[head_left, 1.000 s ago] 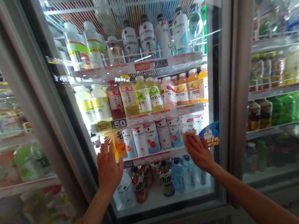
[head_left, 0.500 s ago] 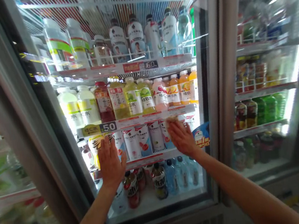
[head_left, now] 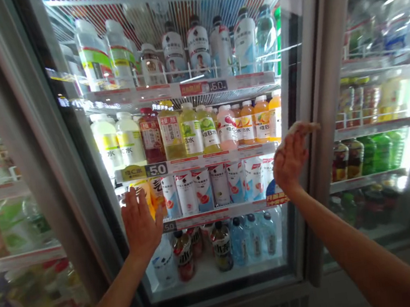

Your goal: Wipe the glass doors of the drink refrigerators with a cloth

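Observation:
A closed glass door (head_left: 268, 274) of a drinks fridge stands in front of me. My left hand (head_left: 142, 226) lies flat against the glass on the lower left, fingers stretched out, holding nothing. Under my right hand (head_left: 290, 162) a pale, crumpled cloth (head_left: 302, 127) is pressed to the door's right side, its end sticking out past my fingertips onto the metal frame (head_left: 326, 106). Behind the glass, between my hands, white cartons (head_left: 187, 194) line a shelf, and several juice-coloured bottles (head_left: 208, 132) fill the one above.
A blue and red sticker (head_left: 276, 197) is on the glass just below my right hand. Price strips (head_left: 156, 169) run along the shelf edges. More fridge doors with bottles (head_left: 376, 150) stand on the right and on the left.
My right hand has moved right and slightly up with the cloth, from mid-glass to the door's right edge. My left hand stays flat on the glass at the left. The view has shifted slightly.

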{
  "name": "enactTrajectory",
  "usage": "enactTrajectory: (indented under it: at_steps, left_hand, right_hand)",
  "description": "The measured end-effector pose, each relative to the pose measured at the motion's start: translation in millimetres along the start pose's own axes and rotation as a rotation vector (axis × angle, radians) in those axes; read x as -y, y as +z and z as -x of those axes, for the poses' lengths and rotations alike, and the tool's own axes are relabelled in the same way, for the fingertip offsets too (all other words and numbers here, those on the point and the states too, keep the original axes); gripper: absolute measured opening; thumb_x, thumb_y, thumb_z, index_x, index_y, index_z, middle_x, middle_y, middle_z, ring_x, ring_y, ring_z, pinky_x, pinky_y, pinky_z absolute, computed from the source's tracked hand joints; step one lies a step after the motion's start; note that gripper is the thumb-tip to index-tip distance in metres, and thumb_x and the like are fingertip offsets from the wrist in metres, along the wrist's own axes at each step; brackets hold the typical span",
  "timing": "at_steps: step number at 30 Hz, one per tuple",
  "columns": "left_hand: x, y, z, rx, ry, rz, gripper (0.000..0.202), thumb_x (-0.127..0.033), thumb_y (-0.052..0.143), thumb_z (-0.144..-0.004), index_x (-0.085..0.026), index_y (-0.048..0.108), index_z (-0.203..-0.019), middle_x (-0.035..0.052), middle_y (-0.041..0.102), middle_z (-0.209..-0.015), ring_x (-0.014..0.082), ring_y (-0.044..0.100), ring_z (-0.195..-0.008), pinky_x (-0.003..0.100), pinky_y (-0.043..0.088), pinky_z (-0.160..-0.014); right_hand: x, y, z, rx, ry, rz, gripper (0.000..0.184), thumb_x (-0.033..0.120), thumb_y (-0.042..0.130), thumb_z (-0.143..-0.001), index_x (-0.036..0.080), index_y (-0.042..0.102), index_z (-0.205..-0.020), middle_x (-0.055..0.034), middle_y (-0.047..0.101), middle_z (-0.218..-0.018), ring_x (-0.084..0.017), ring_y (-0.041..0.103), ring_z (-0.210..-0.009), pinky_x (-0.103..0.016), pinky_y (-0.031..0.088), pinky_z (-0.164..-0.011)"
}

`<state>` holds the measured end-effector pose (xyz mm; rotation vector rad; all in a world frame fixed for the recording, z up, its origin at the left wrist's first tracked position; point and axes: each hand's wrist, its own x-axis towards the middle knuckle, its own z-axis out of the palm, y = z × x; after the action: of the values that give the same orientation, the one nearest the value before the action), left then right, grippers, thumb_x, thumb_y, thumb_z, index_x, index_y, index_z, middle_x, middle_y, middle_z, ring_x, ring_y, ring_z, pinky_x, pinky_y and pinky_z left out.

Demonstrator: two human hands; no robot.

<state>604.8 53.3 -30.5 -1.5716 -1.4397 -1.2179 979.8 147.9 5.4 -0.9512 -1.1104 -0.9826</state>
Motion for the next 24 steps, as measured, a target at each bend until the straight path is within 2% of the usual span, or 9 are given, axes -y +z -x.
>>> enactTrajectory:
  at_steps: [2, 6, 8, 9, 12, 14, 20, 22, 24]
  left_hand:
    - [-1.3, 0.8, -0.7, -0.009, 0.01, 0.0, 0.065, -0.039, 0.039, -0.089, -0.012, 0.019, -0.144, 0.021, 0.018, -0.15, 0.0345, 0.012, -0.14, 0.058, 0.019, -0.11]
    - [-5.5, 2.7, -2.3, -0.057, -0.015, -0.015, 0.066, -0.04, 0.039, -0.089, -0.009, 0.02, -0.143, 0.0243, 0.018, -0.149, 0.0363, 0.011, -0.14, 0.058, 0.02, -0.109]
    - [-3.3, 0.0, -2.5, -0.057, -0.006, -0.013, 0.064, -0.039, 0.039, -0.089, -0.009, 0.021, -0.143, 0.0241, 0.021, -0.148, 0.0366, 0.014, -0.14, 0.059, 0.021, -0.108]
    - [-1.1, -2.2, -2.7, -0.049, 0.006, -0.01, 0.064, -0.039, 0.038, -0.089, -0.011, 0.021, -0.143, 0.0233, 0.022, -0.148, 0.0362, 0.015, -0.139, 0.059, 0.022, -0.108]
    - [3.5, -8.8, -6.2, -0.035, 0.046, -0.014, 0.062, -0.037, 0.038, -0.089, -0.014, 0.021, -0.144, 0.0205, 0.024, -0.149, 0.0334, 0.017, -0.139, 0.057, 0.021, -0.109]
    - [0.4, -9.5, -12.1, -0.046, 0.083, -0.021, 0.061, -0.036, 0.039, -0.089, -0.014, 0.021, -0.144, 0.0203, 0.024, -0.149, 0.0316, 0.016, -0.14, 0.055, 0.02, -0.11]
    - [-22.5, -2.2, -29.2, -0.047, 0.159, 0.021, 0.061, -0.033, 0.041, -0.088, -0.015, 0.022, -0.143, 0.0175, 0.024, -0.15, 0.0284, 0.014, -0.141, 0.052, 0.016, -0.113]
    - [-19.7, -4.9, -28.3, -0.042, 0.121, 0.02, 0.061, -0.034, 0.042, -0.087, -0.014, 0.023, -0.143, 0.0178, 0.024, -0.15, 0.0293, 0.014, -0.141, 0.053, 0.016, -0.112]
    - [-12.2, -9.5, -24.8, -0.039, 0.082, 0.008, 0.062, -0.036, 0.042, -0.087, -0.013, 0.024, -0.142, 0.0183, 0.024, -0.15, 0.0298, 0.014, -0.141, 0.053, 0.017, -0.112]
  right_hand:
    - [4.1, 2.1, -5.0, -0.014, 0.042, 0.014, 0.058, 0.026, 0.029, -0.093, 0.018, 0.012, -0.148, -0.013, 0.024, -0.151, -0.03, 0.016, -0.141, -0.061, 0.019, -0.108]
    - [47.7, -1.5, 2.8, 0.232, -0.475, -0.119, 0.061, 0.025, 0.036, -0.092, 0.025, 0.011, -0.148, -0.004, 0.03, -0.15, -0.021, 0.018, -0.141, -0.048, 0.019, -0.114]
    - [49.1, -2.7, 1.1, 0.263, -0.598, -0.15, 0.06, 0.026, 0.038, -0.091, 0.026, 0.015, -0.147, -0.0036, 0.036, -0.147, -0.02, 0.023, -0.14, -0.046, 0.017, -0.115]
    - [41.5, -2.2, -2.9, 0.217, -0.538, -0.133, 0.059, 0.026, 0.038, -0.092, 0.024, 0.017, -0.147, -0.0059, 0.038, -0.146, -0.022, 0.024, -0.139, -0.048, 0.016, -0.115]
    - [11.8, 3.7, -19.0, -0.006, -0.136, -0.033, 0.055, 0.027, 0.035, -0.093, 0.014, 0.025, -0.145, -0.0161, 0.037, -0.145, -0.031, 0.027, -0.137, -0.053, 0.016, -0.112]
    - [12.7, 7.0, -21.6, -0.042, -0.021, -0.023, 0.055, 0.028, 0.033, -0.093, 0.013, 0.025, -0.145, -0.0179, 0.034, -0.146, -0.033, 0.025, -0.138, -0.054, 0.017, -0.111]
    - [78.5, 2.3, 3.8, 0.273, -0.526, -0.189, 0.063, 0.024, 0.038, -0.09, 0.026, 0.013, -0.148, -0.0035, 0.034, -0.148, -0.02, 0.021, -0.14, -0.045, 0.014, -0.116]
    - [66.7, 4.5, -2.5, 0.24, -0.451, -0.158, 0.06, 0.025, 0.035, -0.091, 0.026, 0.014, -0.148, -0.004, 0.033, -0.149, -0.022, 0.024, -0.139, -0.048, 0.013, -0.115]
    - [43.9, 10.2, -15.0, 0.091, -0.189, -0.08, 0.058, 0.028, 0.031, -0.092, 0.02, 0.016, -0.147, -0.0098, 0.03, -0.149, -0.027, 0.023, -0.139, -0.054, 0.014, -0.112]
